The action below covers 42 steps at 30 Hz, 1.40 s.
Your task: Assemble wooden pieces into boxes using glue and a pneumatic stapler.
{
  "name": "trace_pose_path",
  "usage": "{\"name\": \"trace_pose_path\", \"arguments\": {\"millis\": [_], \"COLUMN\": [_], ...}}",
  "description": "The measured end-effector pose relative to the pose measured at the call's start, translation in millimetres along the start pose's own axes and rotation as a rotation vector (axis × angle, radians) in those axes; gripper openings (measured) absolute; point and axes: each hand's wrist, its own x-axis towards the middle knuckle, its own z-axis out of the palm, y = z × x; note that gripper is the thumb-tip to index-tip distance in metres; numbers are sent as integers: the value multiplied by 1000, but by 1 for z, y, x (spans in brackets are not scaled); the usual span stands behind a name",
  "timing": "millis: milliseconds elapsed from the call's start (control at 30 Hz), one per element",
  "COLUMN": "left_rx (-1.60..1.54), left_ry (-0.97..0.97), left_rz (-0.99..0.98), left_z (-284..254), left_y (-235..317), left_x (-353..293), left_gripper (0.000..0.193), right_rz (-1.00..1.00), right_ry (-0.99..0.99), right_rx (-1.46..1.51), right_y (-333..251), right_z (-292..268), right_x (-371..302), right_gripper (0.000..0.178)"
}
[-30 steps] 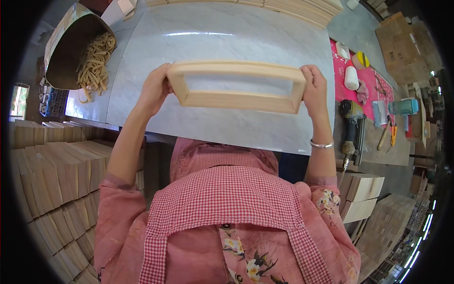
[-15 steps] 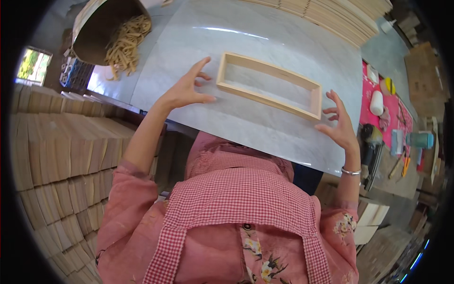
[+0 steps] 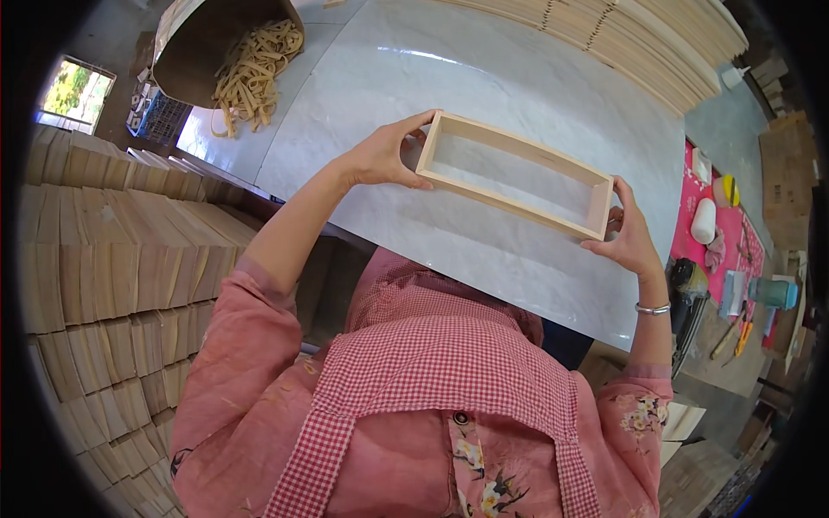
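A long rectangular frame of pale wood, without top or bottom, lies in front of me on the grey marbled tabletop. My left hand grips its left end, thumb at the near corner and fingers at the far corner. At the right end my right hand holds the frame the same way, thumb near and fingers on the far side. The tabletop shows through the frame's opening.
A tipped container spills thin wooden pieces at the far left. Long wooden strips are stacked at the back. Wooden boards are piled left of the table. To the right are a white bottle and a teal jar.
Both hands have closed in from apart and now hold the frame's two ends. The whole view has shifted slightly, with the scene moving to the right and down.
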Motion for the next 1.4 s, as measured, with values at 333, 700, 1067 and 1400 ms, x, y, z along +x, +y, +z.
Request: {"name": "trace_pose_path", "arguments": {"millis": [333, 700, 1067, 1400], "left_rx": [11, 18, -105, -240], "left_ry": [43, 6, 49, 45], "left_rz": [43, 42, -33, 65], "left_z": [4, 11, 16, 19], "left_y": [5, 4, 13, -5], "left_x": [-11, -19, -11, 0], "left_gripper": [107, 110, 116, 121], "right_rz": [-71, 2, -21, -128], "right_ry": [26, 30, -79, 9], "right_rx": [-118, -58, -67, -68], "right_y": [9, 3, 5, 13], "right_z": [-4, -7, -19, -2], "right_x": [7, 19, 9, 2], "right_gripper": [114, 109, 112, 109]}}
